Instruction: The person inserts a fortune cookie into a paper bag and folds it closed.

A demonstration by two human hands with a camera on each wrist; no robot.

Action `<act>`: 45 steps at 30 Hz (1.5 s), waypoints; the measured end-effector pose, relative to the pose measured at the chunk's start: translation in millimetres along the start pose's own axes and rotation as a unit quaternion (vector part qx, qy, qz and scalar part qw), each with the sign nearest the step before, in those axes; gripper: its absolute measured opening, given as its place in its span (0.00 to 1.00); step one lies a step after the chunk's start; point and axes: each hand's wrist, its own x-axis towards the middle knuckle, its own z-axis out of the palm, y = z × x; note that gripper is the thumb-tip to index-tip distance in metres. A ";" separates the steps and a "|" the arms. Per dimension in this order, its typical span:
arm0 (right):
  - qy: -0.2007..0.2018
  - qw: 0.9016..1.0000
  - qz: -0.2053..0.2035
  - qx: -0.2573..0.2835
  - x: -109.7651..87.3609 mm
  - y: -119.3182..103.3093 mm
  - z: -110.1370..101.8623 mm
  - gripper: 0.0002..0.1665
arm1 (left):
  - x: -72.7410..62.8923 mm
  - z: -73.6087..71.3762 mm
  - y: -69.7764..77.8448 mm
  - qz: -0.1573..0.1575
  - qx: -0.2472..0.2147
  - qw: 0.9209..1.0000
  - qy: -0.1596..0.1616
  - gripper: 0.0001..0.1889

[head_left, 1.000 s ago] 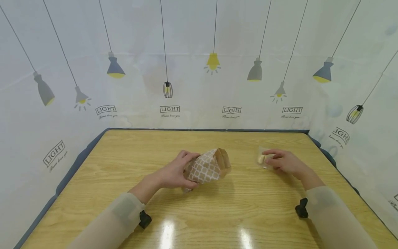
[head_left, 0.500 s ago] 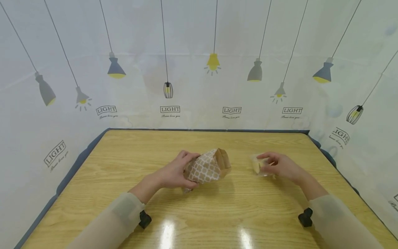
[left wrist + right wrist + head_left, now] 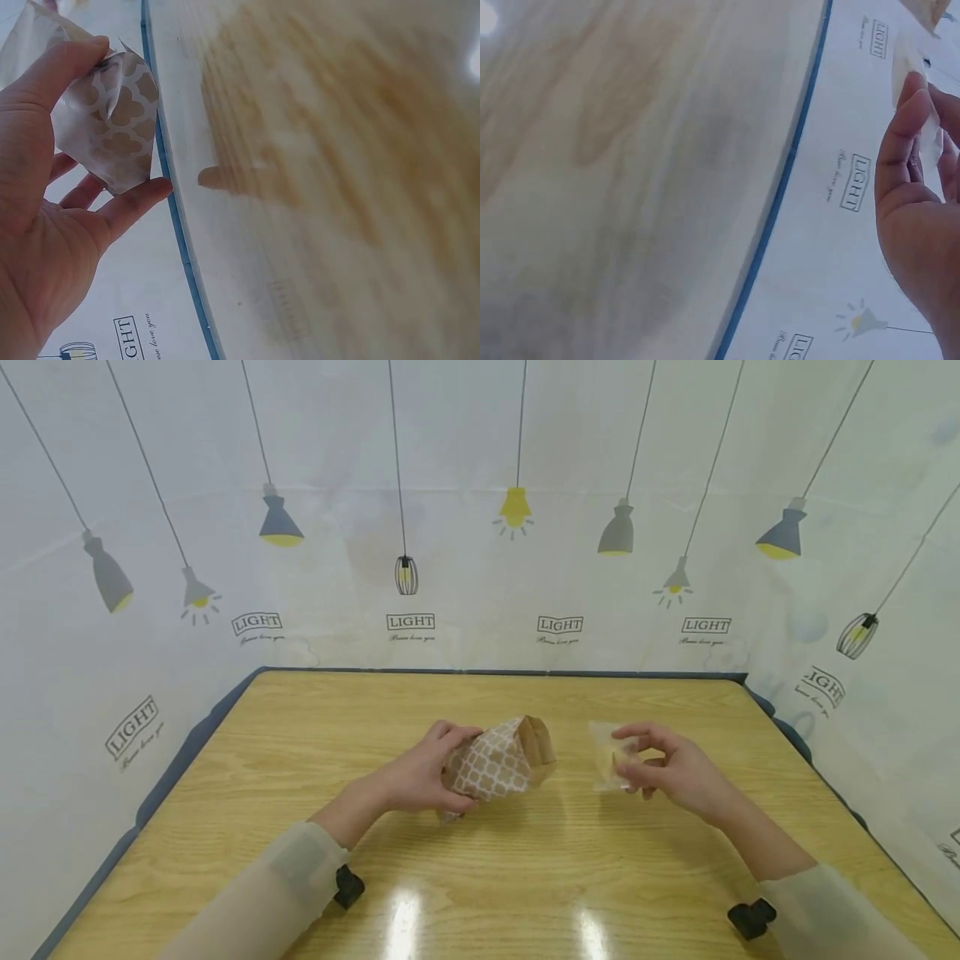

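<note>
In the head view a brown paper bag with a white lattice print lies tilted, its open mouth facing right. My left hand grips its closed end, thumb on the near side and fingers on the far side. The left wrist view shows the bag's patterned bottom between thumb and fingers. To the right, my right hand pinches a small clear plastic packet with something pale yellow inside, a short way from the bag's mouth. From the right wrist, the packet is partly hidden behind the thumb.
Both hands are over a light wooden table with a dark blue edge. Behind it hangs a pale wall covering printed with lamps and the word LIGHT. Black wrist mounts sit at both sleeves.
My right hand has picked the packet up and carried it left, toward the bag's mouth, turning it more upright. The left hand and bag have stayed nearly still.
</note>
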 end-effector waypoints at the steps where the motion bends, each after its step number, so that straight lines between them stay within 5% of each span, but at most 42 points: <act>1: 0.002 1.000 -0.007 0.003 -0.7 -3.0 0.7 0.31 | 0.0 0.1 -0.2 0.000 -0.001 1.000 0.000 0.54; 17: -0.021 0.997 -0.058 0.035 0.3 -48.6 15.5 0.28 | 0.0 0.7 -0.1 -0.003 -0.007 1.000 -0.002 0.55; 39: -0.039 0.998 -0.014 0.039 23.1 -78.4 36.3 0.24 | 0.8 3.0 2.5 0.003 -0.008 1.000 -0.004 0.56; 45: -0.037 0.998 -0.033 0.040 25.1 -79.0 41.1 0.23 | 0.8 2.2 3.1 0.004 -0.012 1.000 -0.005 0.55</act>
